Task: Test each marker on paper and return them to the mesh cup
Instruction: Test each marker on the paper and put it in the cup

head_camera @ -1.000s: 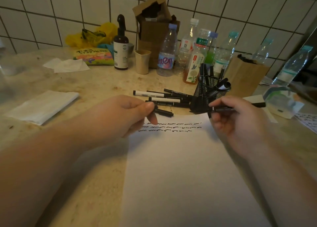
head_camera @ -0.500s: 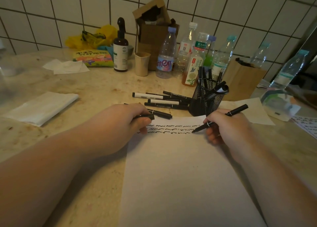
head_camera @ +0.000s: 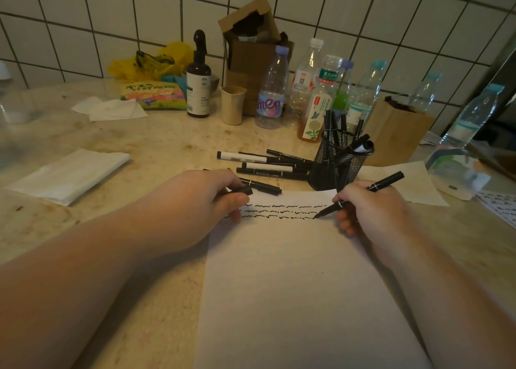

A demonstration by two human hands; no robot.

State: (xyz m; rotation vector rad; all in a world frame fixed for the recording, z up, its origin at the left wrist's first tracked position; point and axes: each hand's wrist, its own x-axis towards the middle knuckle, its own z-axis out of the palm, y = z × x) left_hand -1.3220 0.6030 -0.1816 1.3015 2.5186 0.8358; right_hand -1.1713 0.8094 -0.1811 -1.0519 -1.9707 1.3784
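White-tiled wall and a cluttered marble counter frame the head view: the right hand pinches an uncapped black marker, its tip on the paper at the end of the third squiggly line. The left hand grips what looks like its cap. Testing is under way; recapping, then dropping it into the mesh cup, likely follows. Loose markers wait beside the cup.

There is just one camera, and it sits on my head. It looks forward and down at the table in front of me. It is close, so my two arms fill the bottom of the picture and reach away from me. The paper lies right below. The view is very wide, so the tiled wall at the back looks bent.
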